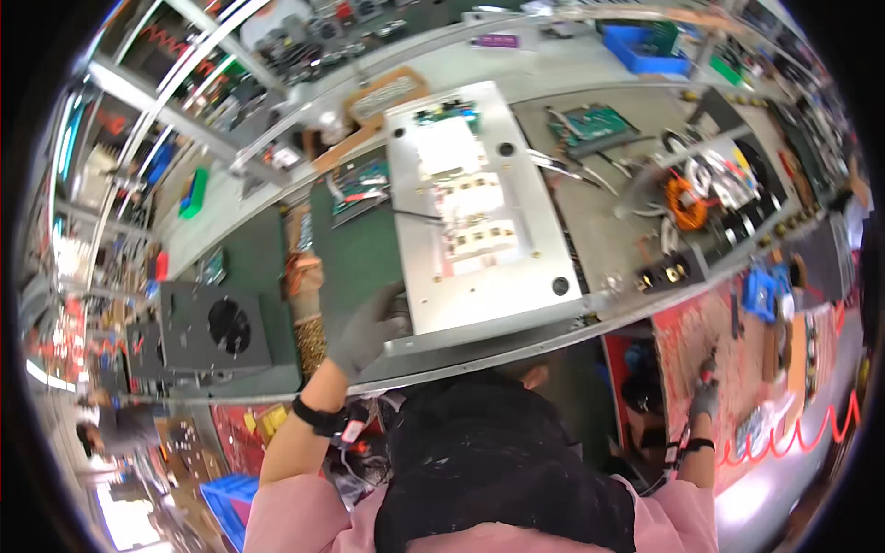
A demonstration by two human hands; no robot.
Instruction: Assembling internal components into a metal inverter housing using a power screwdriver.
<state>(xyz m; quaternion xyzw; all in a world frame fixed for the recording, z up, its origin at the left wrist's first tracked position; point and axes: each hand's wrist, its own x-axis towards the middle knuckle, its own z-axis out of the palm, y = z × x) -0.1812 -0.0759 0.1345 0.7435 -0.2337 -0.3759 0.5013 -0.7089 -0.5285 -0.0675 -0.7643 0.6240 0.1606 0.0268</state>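
Observation:
A large silver-white metal panel (498, 300) lies slanted across the workbench in front of me, with round black holes near its corners. Pale blocks (477, 212) and a green circuit board (452, 114) are mounted along its middle. My left hand (364, 336), in a grey glove, is closed at the panel's near left corner; its fingertips are partly hidden. Far to the right, my gloved right hand (705, 398) is over a worn red work surface (687, 327). Its fingers look closed around a small dark-tipped item (709, 367), too blurred to name.
Left on the bench stands a black case with a fan (229, 324). To the right sits an open chassis with an orange coil (686, 205) and wires. Circuit boards (595, 129) lie behind. Blue bins (761, 293) and a red coiled hose (784, 442) are at right.

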